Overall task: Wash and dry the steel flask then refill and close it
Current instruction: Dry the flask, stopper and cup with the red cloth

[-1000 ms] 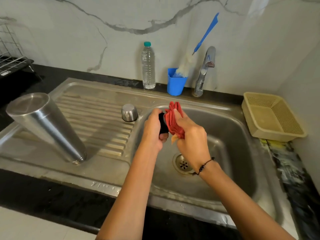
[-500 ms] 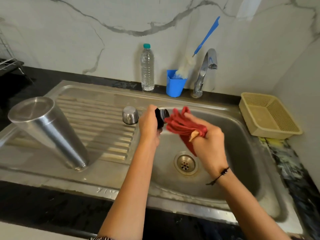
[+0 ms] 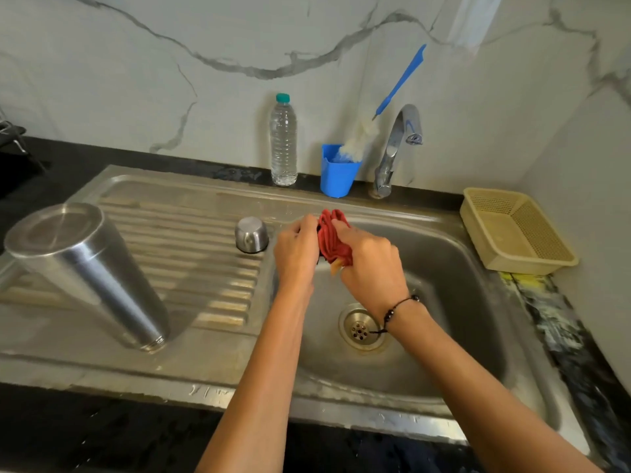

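From the head view, both hands met over the left rim of the sink basin [image 3: 478, 302]. The left hand [image 3: 296, 249] was clenched round a small dark part, almost wholly hidden, so what it was could not be told. The right hand [image 3: 370, 268] grasped a bunched red cloth [image 3: 333, 238] and pressed it against what the left hand held.

The steel flask [image 3: 85, 271] stood mouth-down and tilted on the ribbed draining board [image 3: 191, 254], well apart from the hands, its threaded neck touching the board near the front edge. One small steel cap [image 3: 252, 234] sat upside down on the board just beside the left hand. The board between flask and cap lay bare, and the basin under the wrists was open down to the drain [image 3: 358, 327].

Along the back edge, against the marble wall, stood one clear water bottle [image 3: 283, 145] with a teal top, one blue cup [image 3: 339, 170] holding one blue-handled brush [image 3: 399, 83], and one tap [image 3: 397, 145], its spout above the far side of the basin. One beige plastic basket [image 3: 515, 228] sat on the black counter at the right, close to the side wall. A beaded bracelet [image 3: 397, 307] circled the right wrist.

No label or writing could be read anywhere.
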